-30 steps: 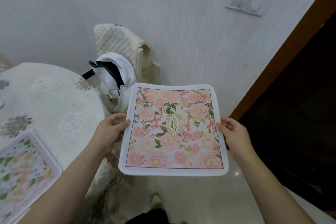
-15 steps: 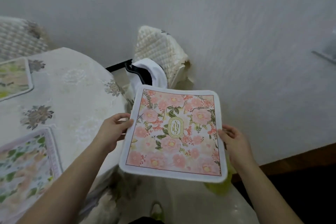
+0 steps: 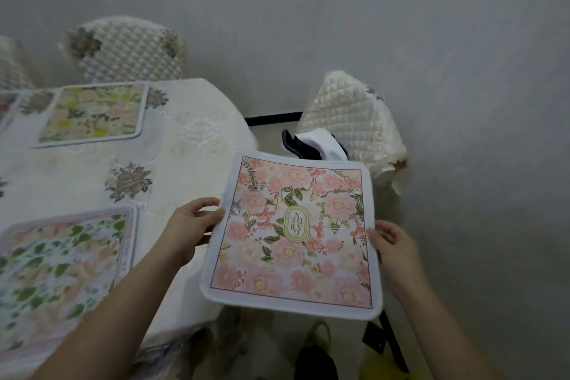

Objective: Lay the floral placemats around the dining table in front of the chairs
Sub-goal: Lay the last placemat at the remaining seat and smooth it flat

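I am holding the pink mat [image 3: 293, 234] flat in the air just off the table's [image 3: 197, 139] near right edge, not yet touching the cloth. My left hand [image 3: 191, 228] is pinching the mat's left border, thumb on top and the other fingers curled beneath. My right hand [image 3: 391, 247] is gripping the right border, thumb over the edge and fingers tucked under, mostly hidden. On the table, a green mat [image 3: 61, 271] is lying at the near left edge and a yellow mat [image 3: 92, 112] at the far edge, before a quilted chair [image 3: 129, 49]. Another chair [image 3: 354, 126] is standing right of the table, beyond the pink mat, with a white cloth [image 3: 320, 142] draped on it.
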`<act>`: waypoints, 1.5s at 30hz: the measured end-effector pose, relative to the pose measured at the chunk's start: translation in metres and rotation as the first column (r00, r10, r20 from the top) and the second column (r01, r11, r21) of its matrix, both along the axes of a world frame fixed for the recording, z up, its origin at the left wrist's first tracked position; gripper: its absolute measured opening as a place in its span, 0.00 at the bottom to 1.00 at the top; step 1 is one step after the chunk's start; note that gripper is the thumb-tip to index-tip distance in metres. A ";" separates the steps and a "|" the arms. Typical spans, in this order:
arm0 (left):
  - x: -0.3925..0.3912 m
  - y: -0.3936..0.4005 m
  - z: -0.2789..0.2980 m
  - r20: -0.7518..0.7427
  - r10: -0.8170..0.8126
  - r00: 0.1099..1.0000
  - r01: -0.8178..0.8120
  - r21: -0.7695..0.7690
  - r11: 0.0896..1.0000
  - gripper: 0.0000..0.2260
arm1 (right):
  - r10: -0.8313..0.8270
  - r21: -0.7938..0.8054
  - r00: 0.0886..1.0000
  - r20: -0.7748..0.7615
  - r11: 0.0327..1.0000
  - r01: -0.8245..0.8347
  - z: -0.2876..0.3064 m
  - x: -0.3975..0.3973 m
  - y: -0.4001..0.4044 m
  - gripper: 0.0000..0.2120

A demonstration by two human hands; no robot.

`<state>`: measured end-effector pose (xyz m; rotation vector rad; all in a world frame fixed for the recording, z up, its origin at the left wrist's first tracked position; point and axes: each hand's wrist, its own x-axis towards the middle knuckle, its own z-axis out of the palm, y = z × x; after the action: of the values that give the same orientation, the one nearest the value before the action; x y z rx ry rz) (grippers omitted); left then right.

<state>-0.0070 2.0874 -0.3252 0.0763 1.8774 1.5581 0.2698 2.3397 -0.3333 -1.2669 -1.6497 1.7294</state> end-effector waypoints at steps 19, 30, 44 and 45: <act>-0.009 0.033 -0.007 0.007 0.509 0.861 -0.507 -0.071 0.859 0.06 | 0.481 -0.077 0.876 0.038 0.875 -0.478 -0.029 -0.179 0.140 0.06; -0.039 0.004 -0.041 0.101 0.623 0.775 -0.622 -0.050 0.781 0.04 | 0.660 -0.044 0.744 0.109 0.750 -0.659 -0.038 -0.305 0.126 0.05; -0.077 0.005 -0.069 0.192 0.766 0.613 -0.768 -0.084 0.635 0.07 | 0.764 0.073 0.576 0.291 0.583 -0.809 -0.038 -0.432 0.101 0.11; -0.077 0.009 -0.072 0.199 0.783 0.589 -0.785 -0.091 0.613 0.07 | 0.771 0.072 0.563 0.297 0.570 -0.818 -0.038 -0.443 0.100 0.11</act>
<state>-0.0840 2.0965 -0.3974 -1.0402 1.8016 2.0171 -0.1727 2.4398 -0.3717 -0.6225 -2.7792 1.8076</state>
